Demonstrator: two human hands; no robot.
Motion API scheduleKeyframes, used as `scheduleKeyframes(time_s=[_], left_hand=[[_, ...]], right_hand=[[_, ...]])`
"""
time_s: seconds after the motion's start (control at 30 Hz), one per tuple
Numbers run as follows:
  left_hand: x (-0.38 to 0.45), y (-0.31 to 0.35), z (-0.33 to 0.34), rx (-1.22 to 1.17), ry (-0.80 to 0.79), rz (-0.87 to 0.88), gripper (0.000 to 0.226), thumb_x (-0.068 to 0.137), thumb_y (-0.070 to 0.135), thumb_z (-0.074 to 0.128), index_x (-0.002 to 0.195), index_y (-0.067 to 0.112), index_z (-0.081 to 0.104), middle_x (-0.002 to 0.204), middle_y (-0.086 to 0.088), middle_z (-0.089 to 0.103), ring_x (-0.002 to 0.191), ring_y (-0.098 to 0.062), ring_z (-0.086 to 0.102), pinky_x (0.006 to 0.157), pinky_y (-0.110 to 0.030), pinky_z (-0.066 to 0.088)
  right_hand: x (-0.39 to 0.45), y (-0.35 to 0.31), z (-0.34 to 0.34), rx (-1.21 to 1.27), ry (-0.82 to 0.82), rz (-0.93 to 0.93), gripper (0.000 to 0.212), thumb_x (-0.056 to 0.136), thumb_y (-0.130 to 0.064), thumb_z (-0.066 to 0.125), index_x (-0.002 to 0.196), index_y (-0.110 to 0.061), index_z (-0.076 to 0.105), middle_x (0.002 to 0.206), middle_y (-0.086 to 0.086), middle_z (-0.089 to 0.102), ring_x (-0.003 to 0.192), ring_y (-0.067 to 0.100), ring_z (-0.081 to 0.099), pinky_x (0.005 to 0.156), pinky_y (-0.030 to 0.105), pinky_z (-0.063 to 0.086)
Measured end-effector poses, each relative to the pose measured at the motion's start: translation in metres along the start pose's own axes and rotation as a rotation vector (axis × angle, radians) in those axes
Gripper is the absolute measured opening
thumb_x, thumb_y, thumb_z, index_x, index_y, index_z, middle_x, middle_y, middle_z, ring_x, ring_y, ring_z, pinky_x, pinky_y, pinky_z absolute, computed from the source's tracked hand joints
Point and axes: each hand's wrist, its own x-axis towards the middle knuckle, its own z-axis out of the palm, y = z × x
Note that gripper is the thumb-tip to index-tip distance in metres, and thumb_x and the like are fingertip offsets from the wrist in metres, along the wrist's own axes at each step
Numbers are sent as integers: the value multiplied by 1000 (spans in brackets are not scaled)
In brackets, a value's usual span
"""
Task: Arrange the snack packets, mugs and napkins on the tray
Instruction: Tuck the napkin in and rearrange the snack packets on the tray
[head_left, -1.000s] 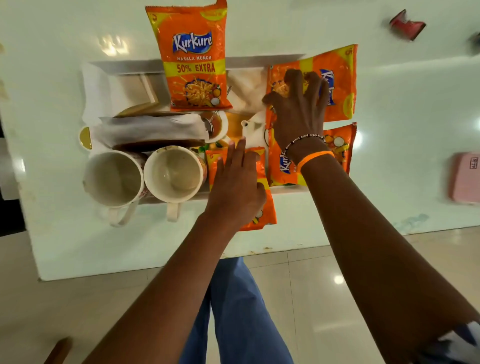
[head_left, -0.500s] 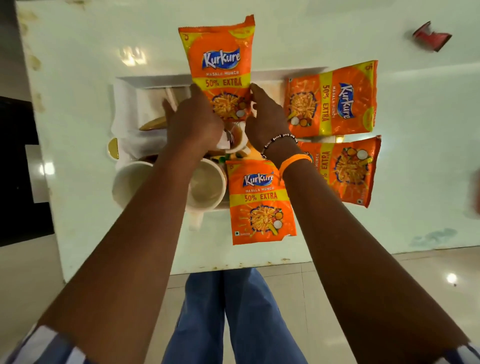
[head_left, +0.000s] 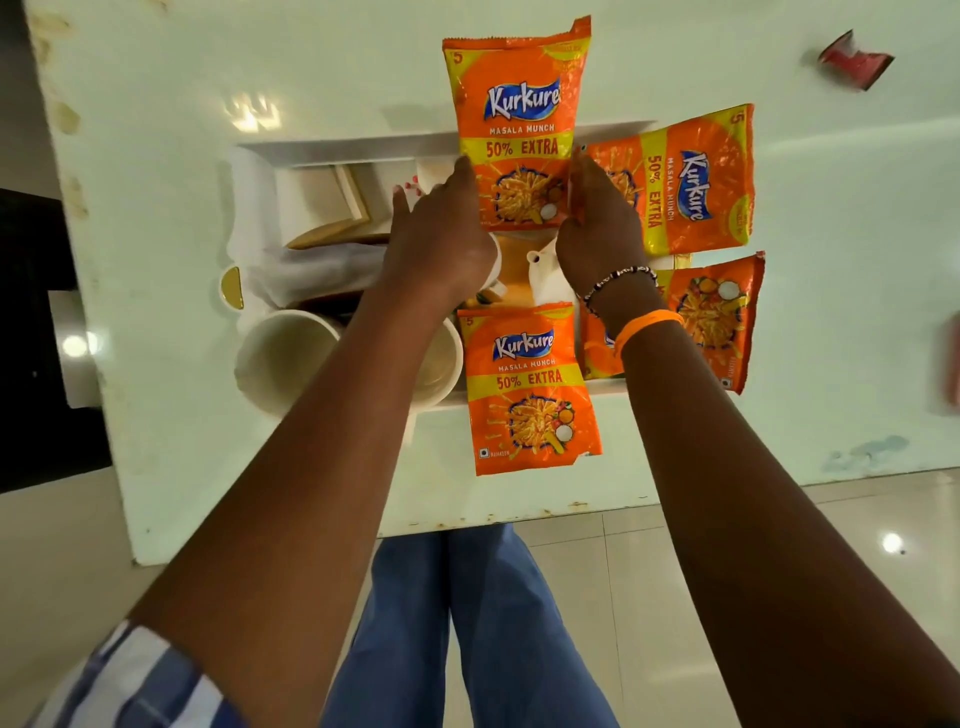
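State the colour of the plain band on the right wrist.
Orange wristband, beside a beaded bracelet; the head view shows it clearly.

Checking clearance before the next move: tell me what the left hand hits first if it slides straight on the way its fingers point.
The left hand points away from the person, along the far Kurkure packet's left edge. It would likely meet the tray's far rim first, though depth is unclear.

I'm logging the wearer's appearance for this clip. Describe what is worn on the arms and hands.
Both forearms are bare. The left hand wears nothing visible; a blue-and-white striped sleeve shows near that elbow. The right hand has a black-and-white beaded bracelet at the wrist, with a plain orange band behind it.
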Motion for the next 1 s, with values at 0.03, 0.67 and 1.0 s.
scheduleKeyframes(time_s=[0.03, 0.67, 1.0], left_hand=[[-4, -1, 0, -37, 15, 6, 58, 91, 10, 44, 144, 14, 23, 140, -10, 48, 134, -30, 38, 118, -47, 6], [-177, -116, 15, -1231, 711, -822, 24, 92, 4, 38, 95, 23, 51, 87, 6, 49, 78, -11, 50, 75, -21, 42], [-136, -164, 28, -1176, 265, -639, 36, 86, -8, 46, 120, 2, 55, 107, -12, 57, 96, -21, 57, 73, -22, 51]], right_hand=[[-6, 0, -2, 3, 17, 0, 53, 87, 5, 39, 139, -9, 34, 142, 11, 47, 131, 23, 42, 96, 18, 31], [-158, 92, -4, 588, 592, 583, 28, 89, 2, 44, 116, 0, 52, 89, 4, 52, 76, 19, 54, 72, 27, 48], [-123, 107, -1, 846, 379, 571, 37, 94, -1, 42, 131, 1, 41, 110, 8, 52, 104, 21, 50, 86, 25, 52]])
